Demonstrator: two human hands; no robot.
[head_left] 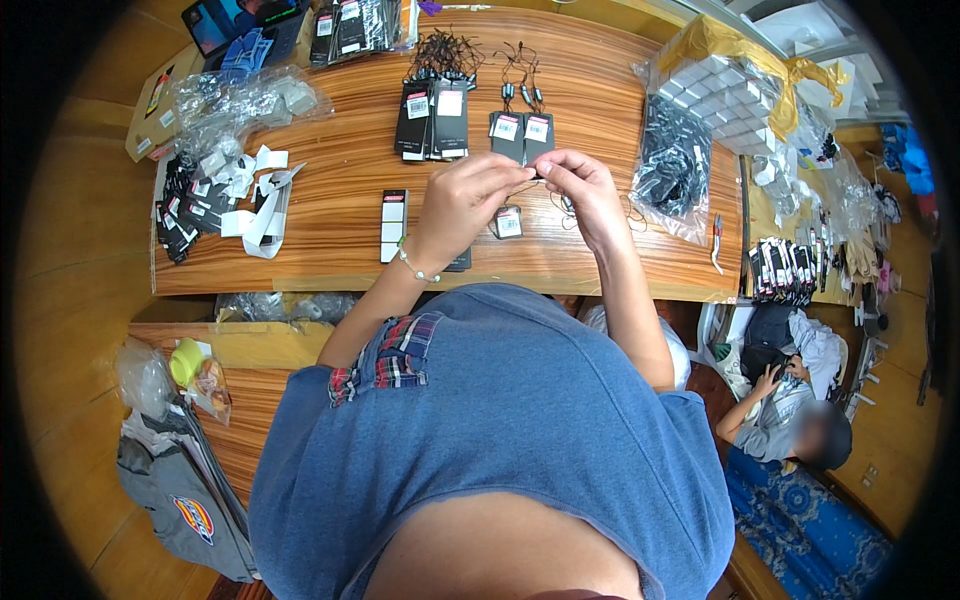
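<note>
My left hand (465, 195) and my right hand (590, 195) meet above the striped wooden table, fingertips pinched close together. A small dark thing shows between them, too small to make out; thin cord trails below. Under the hands lies a small dark tag (508, 223) with a white label. Just beyond my fingertips are two black hang tags (522, 135) with white labels and looped black strings. Left of these is a stack of black hang tags (432, 120), their strings bunched at the top. Near my left wrist is a black strip of white stickers (394, 226).
At the left lie crumpled white paper strips (268, 215) and a heap of black tags (182, 222). A clear bag of black cords (675, 160), red-handled snips (717, 243) and wrapped white boxes (715, 90) are at the right. A person (785, 420) sits at the lower right.
</note>
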